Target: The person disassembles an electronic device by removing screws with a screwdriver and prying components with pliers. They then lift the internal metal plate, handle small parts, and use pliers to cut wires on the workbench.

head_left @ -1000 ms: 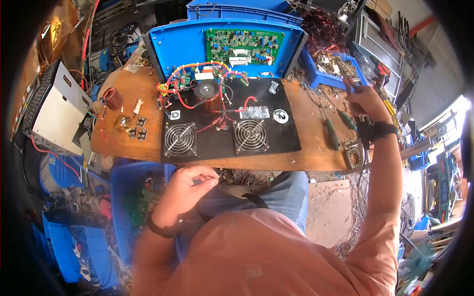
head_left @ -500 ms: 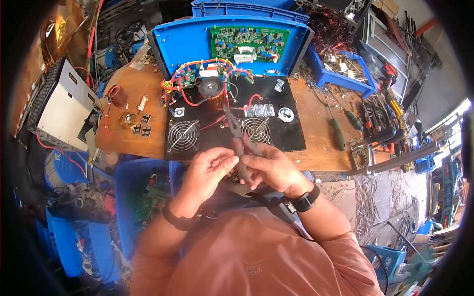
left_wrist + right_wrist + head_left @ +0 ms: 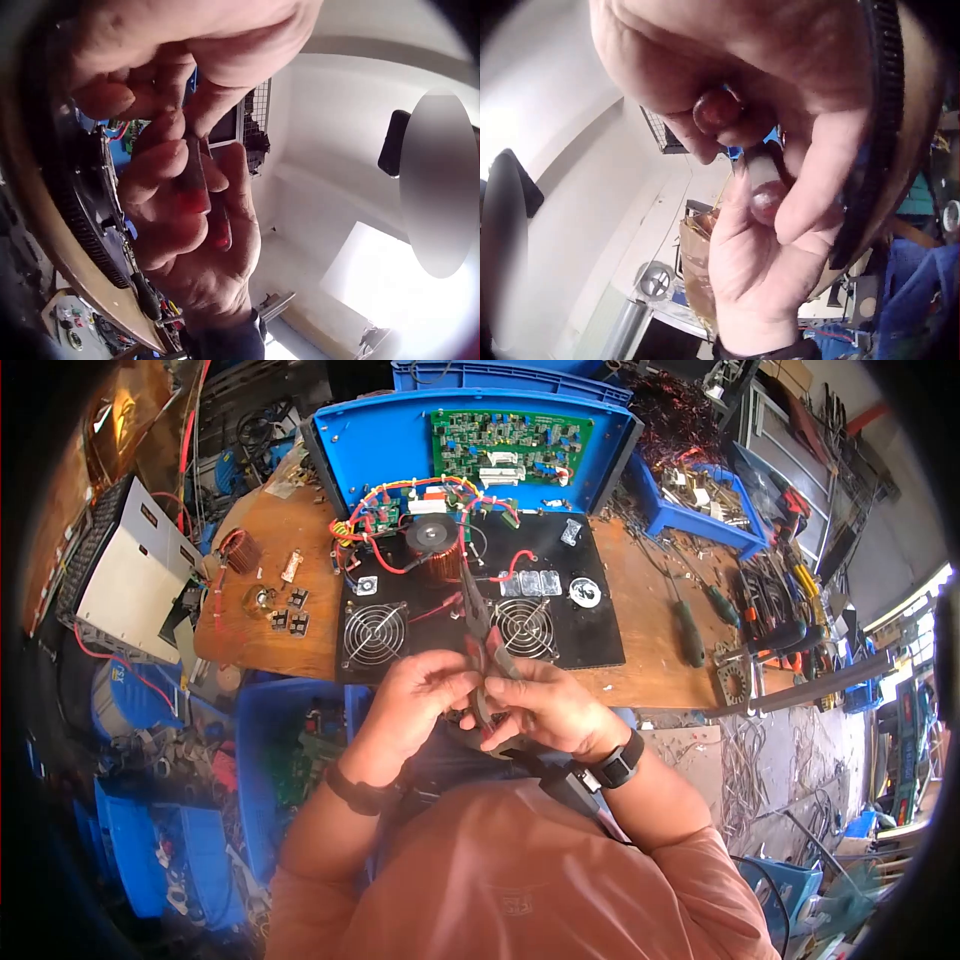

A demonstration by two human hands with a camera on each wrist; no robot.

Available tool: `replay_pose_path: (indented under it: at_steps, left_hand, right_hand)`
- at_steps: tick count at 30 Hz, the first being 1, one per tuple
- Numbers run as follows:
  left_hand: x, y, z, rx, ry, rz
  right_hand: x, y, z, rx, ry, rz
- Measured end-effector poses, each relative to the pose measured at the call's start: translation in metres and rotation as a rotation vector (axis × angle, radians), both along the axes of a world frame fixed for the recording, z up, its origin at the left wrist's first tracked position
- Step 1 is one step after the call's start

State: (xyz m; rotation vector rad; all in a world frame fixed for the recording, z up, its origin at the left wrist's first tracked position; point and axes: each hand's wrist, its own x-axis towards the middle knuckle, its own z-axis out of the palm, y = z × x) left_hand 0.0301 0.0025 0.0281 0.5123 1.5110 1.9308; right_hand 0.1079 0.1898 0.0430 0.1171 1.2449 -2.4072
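A pair of long-nose pliers [image 3: 476, 617] with worn red and grey handles is held in front of the body, jaws pointing away toward the opened device. My right hand [image 3: 548, 705] grips its handles, fingers curled round them. From the other side my left hand [image 3: 418, 695] pinches a handle between thumb and fingertips. In the left wrist view the red handle ends [image 3: 193, 201] show among the right hand's fingers. Beyond the pliers lies the device's black base panel [image 3: 450, 642], with two fan grilles and a copper coil [image 3: 432, 567].
Behind the panel stands a blue cover [image 3: 375, 455] carrying a green circuit board [image 3: 512, 448]. Screwdrivers [image 3: 688, 632] and other hand tools lie at the right. A blue bin [image 3: 690, 535] of metal parts is at the back right. Small black components [image 3: 290, 622] sit at the left.
My right hand has brought the pliers from the tools at the far right to the middle. My left hand has moved right and up, and now pinches a handle.
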Motion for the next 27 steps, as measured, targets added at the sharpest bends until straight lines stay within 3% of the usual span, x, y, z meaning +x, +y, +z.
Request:
replay_pose_path:
  at_steps: [4, 8, 13, 17, 20, 27]
  left_hand:
    - [-0.006, -0.002, 0.015, -0.109, 0.058, -0.067]
    - [-0.025, -0.016, 0.040, -0.511, 0.687, 0.075]
    - [-0.086, -0.016, 0.056, -0.691, 1.325, 0.385]
    - [-0.115, -0.007, 0.051, -0.780, 1.318, 0.183]
    - [-0.118, 0.002, 0.041, -0.860, 1.379, 0.177]
    - [-0.118, 0.007, 0.046, -0.904, 1.213, 0.190]
  right_hand:
    - [-0.002, 0.005, -0.004, -0.046, 0.011, 0.032]
    - [-0.002, 0.001, 0.002, 0.111, 0.025, -0.027]
    - [0.003, 0.003, 0.007, 0.168, 0.076, -0.076]
    - [0.004, 0.001, 0.001, 0.165, 0.071, -0.049]
    - [0.006, -0.004, -0.003, 0.223, 0.054, -0.052]
    - [0.005, -0.013, -0.004, 0.281, 0.033, -0.064]
